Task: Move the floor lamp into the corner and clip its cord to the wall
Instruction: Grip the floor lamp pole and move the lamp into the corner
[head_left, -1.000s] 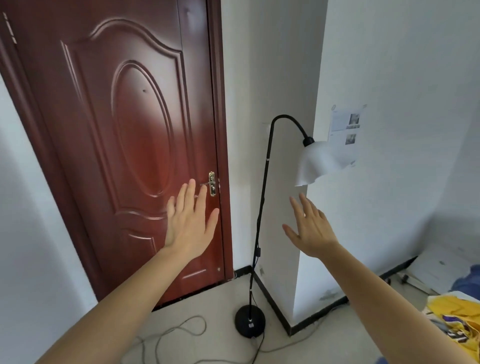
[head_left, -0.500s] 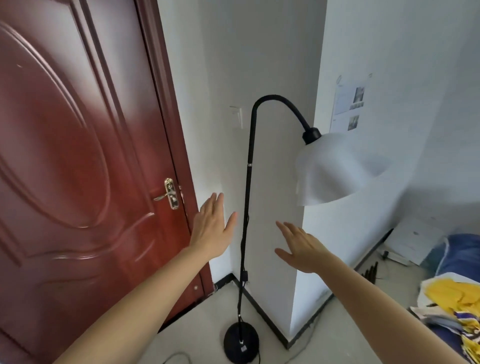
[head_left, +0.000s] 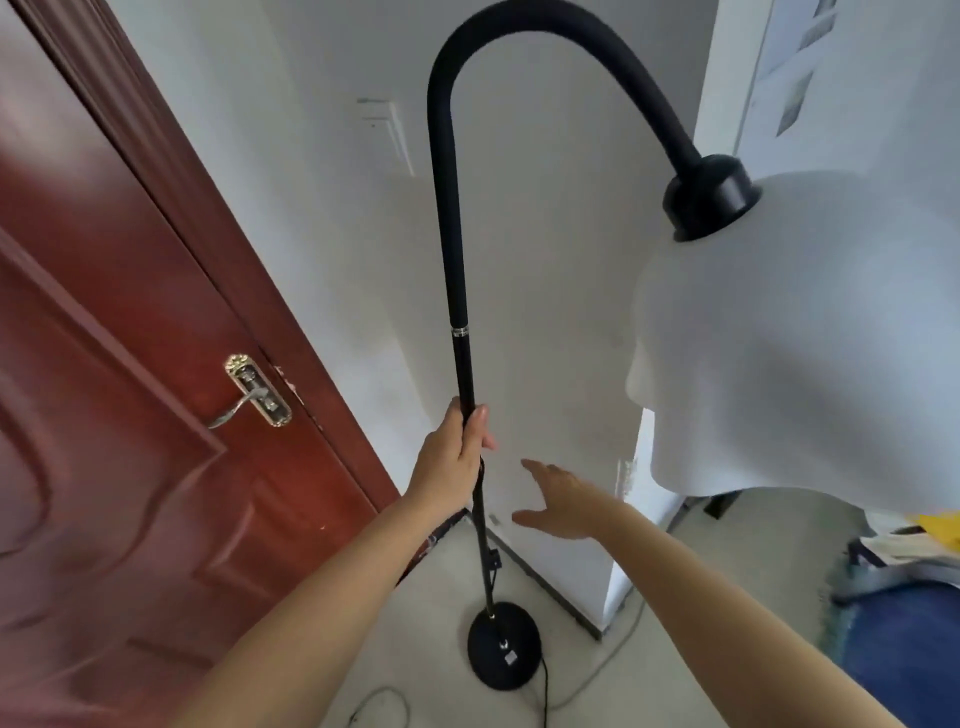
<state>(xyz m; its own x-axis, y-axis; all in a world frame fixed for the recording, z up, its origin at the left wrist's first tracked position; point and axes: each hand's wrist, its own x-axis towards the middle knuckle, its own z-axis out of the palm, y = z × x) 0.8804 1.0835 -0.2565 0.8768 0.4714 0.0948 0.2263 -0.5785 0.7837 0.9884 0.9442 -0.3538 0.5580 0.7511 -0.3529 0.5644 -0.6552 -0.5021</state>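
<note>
Left hand (head_left: 453, 457) wraps lamp pole (head_left: 464, 364); right hand (head_left: 563, 501) open, apart.

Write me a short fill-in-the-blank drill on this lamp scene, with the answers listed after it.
1. The left hand is closed around the lamp's black ____.
2. The right hand is open and touches ____.
3. The lamp's round base stands on the ____.
4. The lamp shade is ____ in colour.

Answers: pole; nothing; floor; white
</note>
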